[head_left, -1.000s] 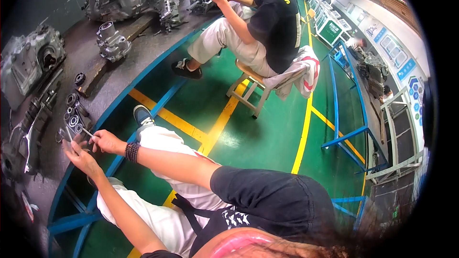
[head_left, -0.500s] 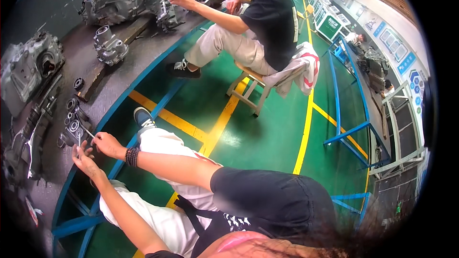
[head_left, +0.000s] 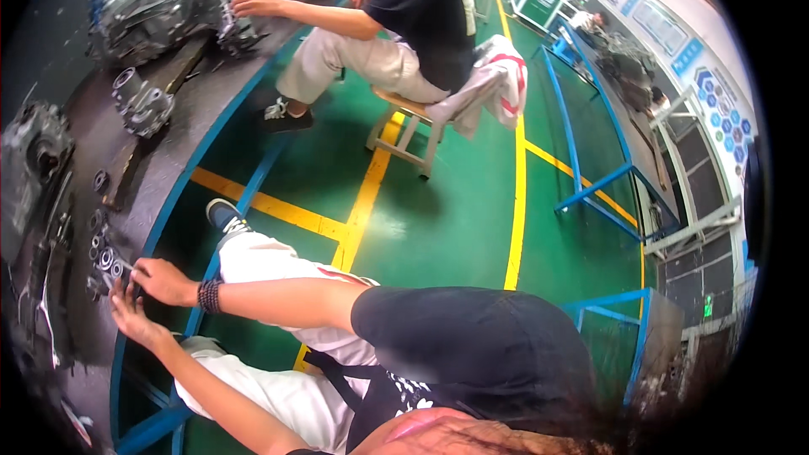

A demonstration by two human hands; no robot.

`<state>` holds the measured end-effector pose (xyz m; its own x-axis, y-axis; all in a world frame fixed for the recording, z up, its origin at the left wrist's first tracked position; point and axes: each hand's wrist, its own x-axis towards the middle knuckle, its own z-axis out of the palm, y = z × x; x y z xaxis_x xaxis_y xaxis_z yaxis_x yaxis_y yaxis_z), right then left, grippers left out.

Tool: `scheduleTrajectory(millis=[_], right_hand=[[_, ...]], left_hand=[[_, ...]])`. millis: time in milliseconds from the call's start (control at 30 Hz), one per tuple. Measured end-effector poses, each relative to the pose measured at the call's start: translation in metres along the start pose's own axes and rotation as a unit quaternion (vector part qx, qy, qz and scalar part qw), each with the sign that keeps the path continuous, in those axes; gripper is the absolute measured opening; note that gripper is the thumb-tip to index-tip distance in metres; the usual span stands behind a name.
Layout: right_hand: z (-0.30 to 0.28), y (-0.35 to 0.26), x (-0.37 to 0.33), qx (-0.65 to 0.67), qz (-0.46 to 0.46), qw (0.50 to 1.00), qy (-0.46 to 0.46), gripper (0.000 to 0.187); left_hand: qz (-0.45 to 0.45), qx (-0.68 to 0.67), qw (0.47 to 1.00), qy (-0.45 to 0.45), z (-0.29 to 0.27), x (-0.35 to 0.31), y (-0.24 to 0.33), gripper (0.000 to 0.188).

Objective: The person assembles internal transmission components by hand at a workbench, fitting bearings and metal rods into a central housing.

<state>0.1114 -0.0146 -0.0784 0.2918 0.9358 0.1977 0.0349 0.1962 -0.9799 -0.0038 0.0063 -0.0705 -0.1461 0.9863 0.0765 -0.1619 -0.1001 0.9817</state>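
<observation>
My right hand (head_left: pixel 166 281), with a dark bead bracelet on its wrist, reaches over the bench edge. Its fingers are curled together in a pinch, and what they hold is hidden. Just below it, my left hand (head_left: pixel 140 320) has its fingers raised and apart, their tips close to my right fingers. Both hands are beside a cluster of small metal bearings and gears (head_left: pixel 106 258) on the bench. Whether the fingertips touch these parts, I cannot tell.
On the dark bench (head_left: pixel 190 109) lie a large gearbox housing (head_left: pixel 139 17), a smaller cast housing (head_left: pixel 143 103), a wooden bar (head_left: pixel 126 173) and a loose bearing (head_left: pixel 101 180). Another person (head_left: pixel 421 25) sits on a stool (head_left: pixel 404 139) farther along. A blue frame (head_left: pixel 581 118) stands right.
The view has shifted, so the scene sits farther left. The thin metal rod at my right fingers no longer shows. Both hands stay close together by the bearings and gears.
</observation>
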Motion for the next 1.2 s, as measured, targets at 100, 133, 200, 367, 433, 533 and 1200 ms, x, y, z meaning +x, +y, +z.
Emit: scheduleTrajectory(millis=[100,133,200,367,433,533,1200], right_hand=[[-0.002,-0.001,0.002,0.031,-0.046,0.998,0.017,0.030],[0.001,0.004,0.003,0.030,-0.051,0.998,0.032,0.031],[-0.001,0.016,0.004,0.041,0.011,0.999,0.019,0.031],[0.001,-0.006,-0.002,0.137,-0.034,0.990,0.011,0.032],[-0.003,-0.005,-0.003,0.102,-0.033,0.994,0.011,0.032],[-0.007,0.000,-0.003,0.043,-0.009,0.999,0.010,0.031],[0.007,0.037,-0.002,-0.167,-0.003,0.986,-0.022,0.018]], left_hand=[[0.011,-0.007,1.000,0.006,0.004,-0.001,0.005,0.041],[0.010,-0.006,1.000,0.002,0.003,0.000,0.003,0.041],[-0.093,0.007,0.995,-0.048,0.000,0.004,-0.008,0.039],[-0.007,-0.055,0.998,-0.023,0.007,-0.004,0.000,0.039],[-0.010,-0.052,0.998,-0.023,0.010,-0.004,0.006,0.039],[-0.051,-0.046,0.997,-0.026,0.006,0.008,-0.005,0.039],[0.049,0.072,0.996,-0.025,0.016,-0.020,0.016,0.040]])
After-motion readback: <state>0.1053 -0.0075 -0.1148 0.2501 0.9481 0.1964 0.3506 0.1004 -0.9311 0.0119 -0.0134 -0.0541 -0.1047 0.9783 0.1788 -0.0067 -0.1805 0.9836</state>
